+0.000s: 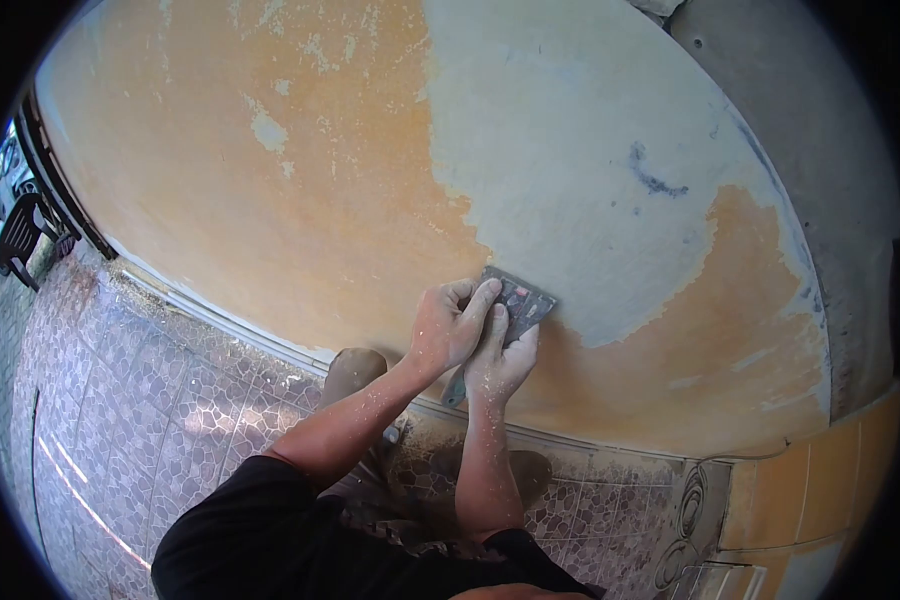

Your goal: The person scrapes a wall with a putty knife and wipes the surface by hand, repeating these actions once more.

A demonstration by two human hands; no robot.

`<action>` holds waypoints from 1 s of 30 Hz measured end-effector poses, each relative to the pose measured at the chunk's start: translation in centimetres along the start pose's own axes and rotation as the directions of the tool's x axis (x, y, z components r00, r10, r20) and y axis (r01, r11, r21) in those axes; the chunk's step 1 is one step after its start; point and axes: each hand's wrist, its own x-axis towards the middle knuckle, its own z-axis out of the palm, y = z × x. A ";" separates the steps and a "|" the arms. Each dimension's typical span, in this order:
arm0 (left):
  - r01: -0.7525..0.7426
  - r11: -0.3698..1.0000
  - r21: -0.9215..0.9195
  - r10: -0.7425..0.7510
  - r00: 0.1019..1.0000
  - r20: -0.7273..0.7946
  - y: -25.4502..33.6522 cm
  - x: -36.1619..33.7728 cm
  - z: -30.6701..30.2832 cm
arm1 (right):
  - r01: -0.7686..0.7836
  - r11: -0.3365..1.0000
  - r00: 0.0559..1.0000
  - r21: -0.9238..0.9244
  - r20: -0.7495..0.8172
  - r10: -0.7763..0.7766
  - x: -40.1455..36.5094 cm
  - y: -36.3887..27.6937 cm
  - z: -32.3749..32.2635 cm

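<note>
A wide-bladed paint scraper (530, 303) lies against the wall, its dark blade smeared with dust and residue. My right hand (500, 368) is closed around it from below, thumb along the blade; part of the handle (454, 390) sticks out between my wrists. My left hand (444, 328) grips the blade's left side, with the thumb pressed on its face. The blade is at the border between orange paint (360, 210) and a pale, bared patch of wall (570, 140). Pale dust and flakes cover both hands and forearms.
Below the wall runs a debris-strewn ledge (230, 318) and a patterned tile floor (140, 400). My knees are close to the wall. A dark plastic chair (20, 238) stands at far left. Curled metalwork (690, 505) and an orange panel (800, 480) are at lower right.
</note>
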 end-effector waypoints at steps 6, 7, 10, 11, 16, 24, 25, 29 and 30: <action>-0.017 0.999 -0.039 0.017 1.000 0.011 -0.7 0.8 0.2 | -0.051 0.998 0.999 0.048 0.000 0.052 0.8 -1.0 0.2; 0.003 0.999 -0.037 -0.003 1.000 0.013 -1.0 0.2 0.1 | -0.070 0.997 0.998 0.039 -0.001 0.070 0.2 -0.5 0.0; -0.026 0.999 0.019 0.025 1.000 0.004 -0.4 0.5 -0.1 | 0.070 0.983 0.995 0.172 -0.087 -0.055 0.2 -0.1 1.4; -0.011 1.000 0.017 0.011 1.000 0.009 0.1 0.6 -0.2 | 0.074 0.981 0.995 0.179 -0.086 -0.059 0.5 -0.3 1.2; -0.014 0.999 0.030 0.015 0.999 -0.040 0.9 0.4 0.1 | -0.036 0.997 0.999 0.071 0.011 0.036 0.7 -0.9 0.7; -0.095 0.994 -0.060 0.092 0.995 -0.040 2.3 1.2 0.2 | -0.011 0.999 1.000 0.051 0.026 0.009 1.6 -3.3 0.9; -0.107 0.992 -0.069 0.104 0.993 -0.047 2.2 1.0 -0.1 | 0.004 0.999 0.999 0.050 0.032 -0.006 1.4 -2.6 1.0; -0.057 0.998 0.011 0.058 0.998 -0.022 -0.6 0.8 0.0 | 0.144 0.988 0.984 0.050 -0.111 -0.138 0.2 -1.6 1.7; -0.016 1.000 -0.025 0.016 1.000 0.001 0.8 0.8 -0.2 | 0.071 0.996 0.995 0.058 -0.076 -0.067 0.5 -2.5 1.5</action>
